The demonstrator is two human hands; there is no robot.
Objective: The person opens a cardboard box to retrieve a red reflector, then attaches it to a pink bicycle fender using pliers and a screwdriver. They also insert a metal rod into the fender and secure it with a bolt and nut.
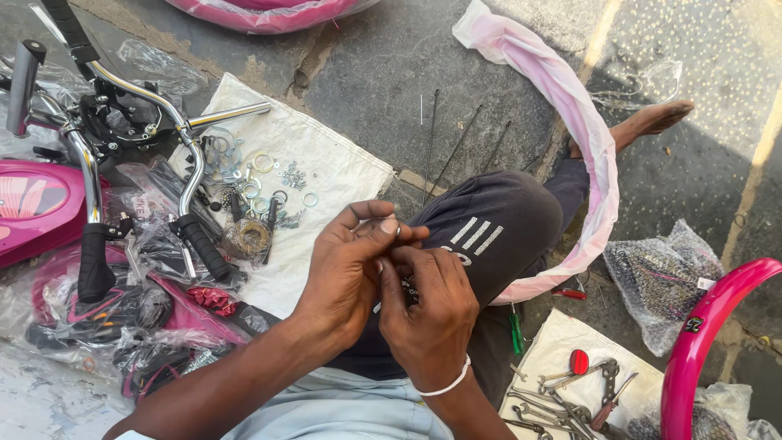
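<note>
Between my fingertips, just above my bent knee, I pinch a small metal ring (397, 231). My left hand (346, 273) presses it between thumb and forefinger, the other fingers curled beneath. My right hand (428, 314) sits touching the left, fingers bunched tight at the same spot; whether it grips the ring too or only steadies it I cannot tell, since the part is tiny and half hidden. A white band (446, 385) circles my right wrist.

Under both hands lies my dark trouser leg (497, 228), with my bare foot (652, 121) stretched out on the stone floor (391, 65). A pink plastic-wrapped tyre (582, 138) curves around that leg, touching it.

To my left a white sack cloth (326, 163) is spread on the floor, scattered with washers and rings (265, 183). Chrome handlebars (155, 106) with black grips (204, 248) rest across its edge, beside a pink frame part (37, 208) and bagged parts (147, 318).

To my right a 2nd white cloth (562, 342) carries spanners and pliers (570, 395), with a green-handled screwdriver (516, 330) near it. A pink mudguard (700, 342) arches at the far right, next to a clear bag of chain (660, 281). Thin spokes (456, 147) lie on the floor beyond my knee.
</note>
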